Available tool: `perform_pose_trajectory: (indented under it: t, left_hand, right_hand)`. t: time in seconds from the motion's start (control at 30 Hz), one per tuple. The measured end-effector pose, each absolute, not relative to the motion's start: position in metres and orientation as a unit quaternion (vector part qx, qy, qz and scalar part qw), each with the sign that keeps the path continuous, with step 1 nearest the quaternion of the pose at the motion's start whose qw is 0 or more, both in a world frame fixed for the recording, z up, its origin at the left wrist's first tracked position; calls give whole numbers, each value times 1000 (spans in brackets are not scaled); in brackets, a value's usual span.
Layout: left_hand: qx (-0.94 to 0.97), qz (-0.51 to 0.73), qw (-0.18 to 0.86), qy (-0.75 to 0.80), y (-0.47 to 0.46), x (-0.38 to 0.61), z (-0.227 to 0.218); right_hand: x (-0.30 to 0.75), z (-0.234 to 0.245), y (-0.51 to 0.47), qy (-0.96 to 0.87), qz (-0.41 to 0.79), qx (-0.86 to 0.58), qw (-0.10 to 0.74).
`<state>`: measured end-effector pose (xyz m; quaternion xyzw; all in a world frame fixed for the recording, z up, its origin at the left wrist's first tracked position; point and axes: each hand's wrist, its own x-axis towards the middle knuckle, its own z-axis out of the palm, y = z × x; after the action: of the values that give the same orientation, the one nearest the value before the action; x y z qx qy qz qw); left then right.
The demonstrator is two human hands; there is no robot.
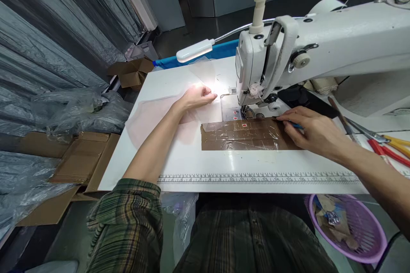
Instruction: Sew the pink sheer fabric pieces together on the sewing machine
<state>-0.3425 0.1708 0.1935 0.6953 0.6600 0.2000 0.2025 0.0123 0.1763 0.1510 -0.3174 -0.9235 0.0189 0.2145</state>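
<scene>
My left hand (199,96) is closed, thumb and fingertips together on pale sheer fabric (150,115), left of the sewing machine's needle area. The fabric lies spread under my forearm, and another sheer piece (205,70) lies behind the hand. My right hand (303,126) is closed around a thin blue tool (297,126), mostly hidden by the fingers, at the right part of a brown taped strip (237,138). The presser foot (245,111) of the white sewing machine (256,64) stands just behind the strip's back edge.
A printed ruler (256,178) runs along the table's front edge. Scissors with yellow handles (397,141) and a red-handled tool (381,149) lie at right. A lit lamp (195,51) hangs over the back. A purple basket (368,226) and cardboard boxes (80,158) stand below.
</scene>
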Motion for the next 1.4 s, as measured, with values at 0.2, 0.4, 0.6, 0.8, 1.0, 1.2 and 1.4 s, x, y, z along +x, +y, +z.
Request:
perform_pose_trajectory:
  t: [0.2, 0.4, 0.6, 0.8, 1.0, 1.2, 1.4]
  left_hand:
    - [712, 178, 179, 655, 172, -345, 190]
    - [751, 147, 140, 628, 174, -350, 185]
    - [834, 168, 35, 525, 148, -334, 185]
    - [904, 206, 42, 373, 59, -280, 173]
    - [832, 321, 41, 451, 25, -297, 176]
    - [737, 329, 33, 590, 44, -310, 183]
    - [821, 212, 33, 528, 59, -298, 180]
  right_hand:
    - [23, 142, 180, -927, -19, -298, 225]
    - [40, 131, 180, -928, -63, -317, 185]
    - [35, 125, 178, -914, -92, -352, 181]
    - [26, 138, 163, -895, 25, -389, 215]
    - [-5, 151, 133, -848, 304, -366, 234]
    - [-55, 148, 120, -878, 269, -342, 197]
    - [-73, 147, 114, -915, 241, -292, 137]
